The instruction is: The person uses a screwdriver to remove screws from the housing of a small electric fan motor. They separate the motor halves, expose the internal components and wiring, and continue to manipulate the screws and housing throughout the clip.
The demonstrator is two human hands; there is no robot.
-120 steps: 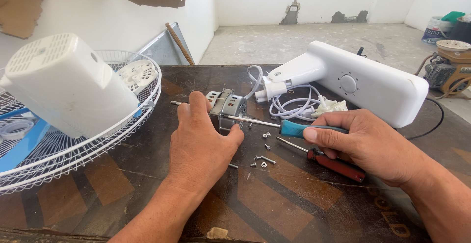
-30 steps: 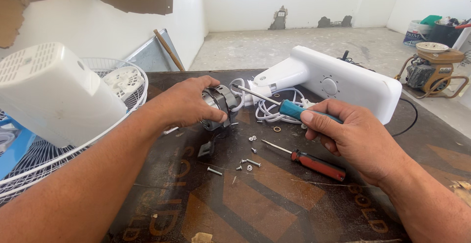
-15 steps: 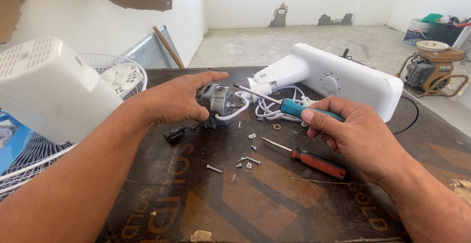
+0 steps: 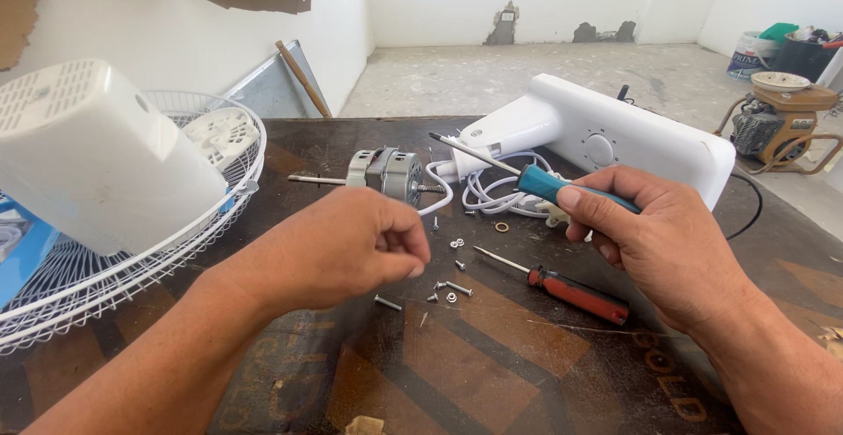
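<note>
R hand (image 4: 654, 242) grips teal screwdriver (image 4: 549, 186); L hand (image 4: 342, 246) pinched, contents unclear, above screws (image 4: 448, 290).

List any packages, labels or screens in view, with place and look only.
White bucket: on the floor far right, round, dark printing on its side.
Blue flat carton: left edge, under the wire fan guard, partly hidden.
Table top: faded gold lettering painted on dark wood.
No screens.

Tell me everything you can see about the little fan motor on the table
The fan motor lies on its side on the dark wooden table, beyond the left hand, which does not touch it. It looks like bare grey metal: a block-shaped core between cast end caps, with a thin shaft pointing left. White cables run from its right end toward the white fan housing. Loose screws lie nearer the camera.
</note>
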